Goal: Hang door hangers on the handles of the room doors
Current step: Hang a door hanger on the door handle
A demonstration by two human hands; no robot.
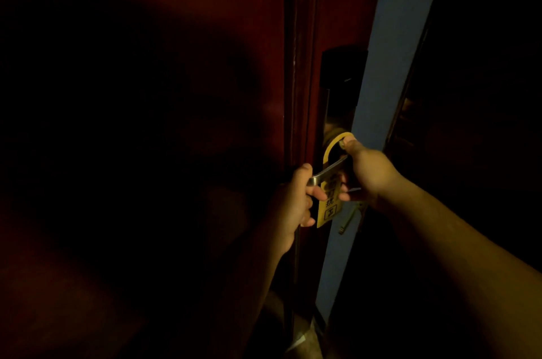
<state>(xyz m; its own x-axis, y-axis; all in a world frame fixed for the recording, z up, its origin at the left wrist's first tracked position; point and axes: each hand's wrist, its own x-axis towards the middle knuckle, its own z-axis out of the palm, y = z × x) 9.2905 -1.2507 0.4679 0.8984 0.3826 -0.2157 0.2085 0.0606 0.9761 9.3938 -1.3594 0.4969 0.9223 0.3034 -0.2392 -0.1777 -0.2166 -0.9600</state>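
The yellow, flat door hanger [328,209], with an arched hook at its top, hangs on the brushed-metal lever handle [325,172] of a dark red-brown wooden door [205,21]. The arch passes over the lever near its pivot end, and the lever crosses through the opening. The panel below the lever hangs roughly upright. It carries a column of black printed characters with a boxed mark at the lower end; the wording is too dim to read.

The left hand [290,203] has its grip clamped on the free end of the lever, fingers curled round the metal. Its fingertips lie just beside the hanger's left edge.

The right hand [369,174] has its grip pinched on the top of the arch, at the right side of the loop. Its lower fingers lie beside the hanger's right edge.

A black rectangular lock plate [343,71] sits on the door above the lever. A pale blue-grey door edge [390,65] runs diagonally just right of it. A small metal key-like piece [347,219] hangs below the right hand. Lighting is poor; the left of the view is in deep shadow.
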